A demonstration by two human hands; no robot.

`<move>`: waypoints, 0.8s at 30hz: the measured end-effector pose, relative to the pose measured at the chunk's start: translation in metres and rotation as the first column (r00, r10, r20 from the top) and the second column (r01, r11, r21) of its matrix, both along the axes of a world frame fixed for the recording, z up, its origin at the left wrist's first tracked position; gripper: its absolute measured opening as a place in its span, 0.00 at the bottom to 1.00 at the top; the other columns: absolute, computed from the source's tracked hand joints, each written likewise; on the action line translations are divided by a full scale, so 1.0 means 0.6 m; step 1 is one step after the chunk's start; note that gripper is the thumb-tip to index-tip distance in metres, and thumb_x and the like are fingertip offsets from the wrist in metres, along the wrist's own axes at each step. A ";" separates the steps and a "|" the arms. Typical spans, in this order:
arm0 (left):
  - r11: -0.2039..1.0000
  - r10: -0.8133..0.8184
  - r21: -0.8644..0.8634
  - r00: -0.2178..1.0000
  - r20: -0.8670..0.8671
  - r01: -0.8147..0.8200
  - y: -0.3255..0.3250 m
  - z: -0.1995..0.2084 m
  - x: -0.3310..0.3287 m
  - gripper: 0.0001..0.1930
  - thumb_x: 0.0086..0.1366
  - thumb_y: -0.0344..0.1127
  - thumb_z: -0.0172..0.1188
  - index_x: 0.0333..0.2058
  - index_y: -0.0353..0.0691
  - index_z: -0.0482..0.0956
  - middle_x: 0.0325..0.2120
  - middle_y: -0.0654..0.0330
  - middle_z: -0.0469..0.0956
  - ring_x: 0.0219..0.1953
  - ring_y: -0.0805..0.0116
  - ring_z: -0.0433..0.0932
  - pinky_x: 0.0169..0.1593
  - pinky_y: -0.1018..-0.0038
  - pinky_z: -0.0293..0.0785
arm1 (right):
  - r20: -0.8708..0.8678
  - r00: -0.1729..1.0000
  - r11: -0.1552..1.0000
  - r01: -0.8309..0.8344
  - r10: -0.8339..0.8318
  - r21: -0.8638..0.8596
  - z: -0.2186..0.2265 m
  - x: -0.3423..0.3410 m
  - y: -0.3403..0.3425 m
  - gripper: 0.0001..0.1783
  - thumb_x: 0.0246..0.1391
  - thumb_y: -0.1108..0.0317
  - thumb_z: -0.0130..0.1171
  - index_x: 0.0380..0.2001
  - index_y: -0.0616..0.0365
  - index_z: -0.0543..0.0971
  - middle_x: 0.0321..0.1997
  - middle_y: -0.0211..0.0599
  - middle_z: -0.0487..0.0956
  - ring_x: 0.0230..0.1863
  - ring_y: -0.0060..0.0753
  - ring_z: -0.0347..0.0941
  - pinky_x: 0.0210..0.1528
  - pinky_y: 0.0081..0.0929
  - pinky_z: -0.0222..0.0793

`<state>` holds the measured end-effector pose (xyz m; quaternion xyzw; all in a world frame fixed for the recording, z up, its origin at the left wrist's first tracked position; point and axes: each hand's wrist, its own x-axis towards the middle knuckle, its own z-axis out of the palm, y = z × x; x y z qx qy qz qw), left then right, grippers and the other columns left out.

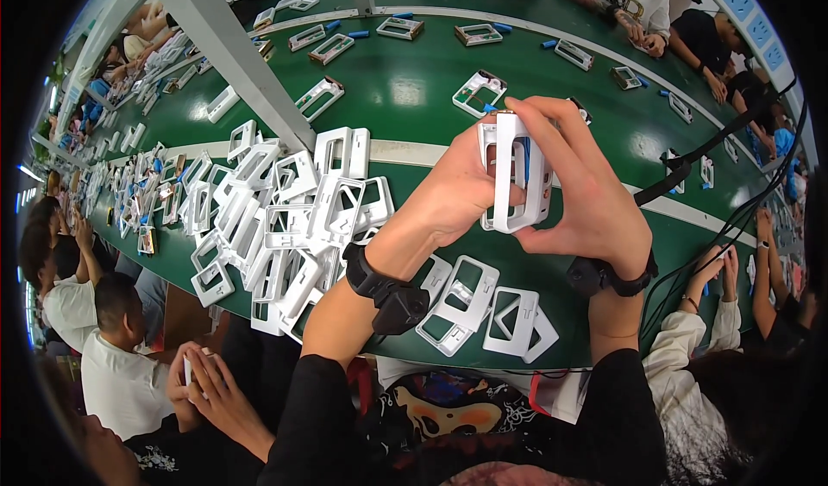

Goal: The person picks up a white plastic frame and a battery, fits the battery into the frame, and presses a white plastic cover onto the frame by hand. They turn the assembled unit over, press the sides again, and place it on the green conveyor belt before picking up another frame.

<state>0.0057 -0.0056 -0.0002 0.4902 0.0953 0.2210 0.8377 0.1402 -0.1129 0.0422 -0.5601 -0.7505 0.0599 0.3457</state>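
Above the green table, my left hand (457, 180) and my right hand (597, 194) grip a white plastic housing (504, 171) from both sides. It stands on edge, with a rectangular opening and something blue inside. The right fingers curl over its top while the right thumb presses near its lower end. My left fingers are partly hidden behind the housing. Below my hands, several white frames (470, 293) lie flat near the table's front edge. A large heap of similar white frames (289, 219) is to the left of my left forearm.
A grey metal post (237, 59) slants down behind the heap. Across the green table (414, 72) lie housings with circuit boards (479, 94) and blue cylinders. Black cables (690, 154) hang at the right, below a white power strip (749, 22). Other people work on all sides.
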 end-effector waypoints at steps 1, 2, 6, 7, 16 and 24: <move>1.000 -0.008 0.003 1.000 0.003 0.008 0.001 -0.002 0.000 0.33 0.44 0.15 0.60 0.53 0.38 0.69 0.41 0.59 0.78 0.46 0.65 0.79 0.49 0.67 0.79 | 0.008 1.000 1.000 0.010 -0.010 0.002 0.001 -0.001 0.000 0.55 0.22 0.74 0.70 0.64 0.59 0.63 0.57 0.45 0.63 0.55 0.52 0.64 0.53 0.37 0.70; 1.000 -0.015 0.006 1.000 0.007 0.015 0.002 -0.003 -0.001 0.33 0.44 0.15 0.60 0.54 0.38 0.69 0.42 0.59 0.78 0.46 0.65 0.79 0.49 0.67 0.79 | 0.017 1.000 1.000 0.020 -0.020 0.004 0.002 -0.003 0.001 0.55 0.22 0.74 0.70 0.64 0.59 0.63 0.57 0.45 0.64 0.55 0.52 0.64 0.53 0.38 0.70; 0.999 -0.047 0.014 0.999 0.026 0.047 0.005 -0.003 0.000 0.33 0.46 0.15 0.59 0.55 0.37 0.68 0.43 0.58 0.78 0.46 0.65 0.79 0.49 0.68 0.79 | 0.047 0.998 0.999 0.033 -0.034 0.014 0.000 -0.002 0.001 0.54 0.23 0.73 0.70 0.63 0.59 0.63 0.57 0.45 0.64 0.55 0.52 0.64 0.52 0.38 0.70; 0.998 -0.060 0.018 0.998 0.034 0.059 0.006 -0.003 0.000 0.33 0.47 0.15 0.58 0.55 0.37 0.68 0.43 0.58 0.78 0.47 0.65 0.79 0.49 0.68 0.79 | 0.058 0.998 0.999 0.035 -0.036 0.020 0.000 -0.001 0.001 0.54 0.23 0.73 0.70 0.63 0.59 0.63 0.57 0.46 0.64 0.55 0.52 0.64 0.52 0.38 0.70; 0.995 -0.093 -0.046 0.996 0.012 0.093 0.016 -0.010 -0.003 0.30 0.53 0.14 0.53 0.57 0.38 0.67 0.46 0.56 0.76 0.48 0.63 0.78 0.49 0.68 0.79 | 0.024 0.998 0.998 0.059 -0.059 -0.009 -0.007 0.002 0.010 0.54 0.23 0.73 0.70 0.63 0.60 0.63 0.56 0.45 0.64 0.55 0.50 0.64 0.52 0.37 0.70; 0.942 -0.094 -0.327 0.994 -0.051 0.072 0.022 -0.018 0.007 0.19 0.66 0.29 0.45 0.55 0.34 0.67 0.46 0.54 0.76 0.46 0.60 0.80 0.48 0.64 0.82 | -0.035 0.998 0.997 0.059 -0.061 -0.051 -0.016 0.012 0.019 0.55 0.24 0.71 0.71 0.65 0.55 0.64 0.57 0.39 0.64 0.51 0.42 0.69 0.47 0.32 0.72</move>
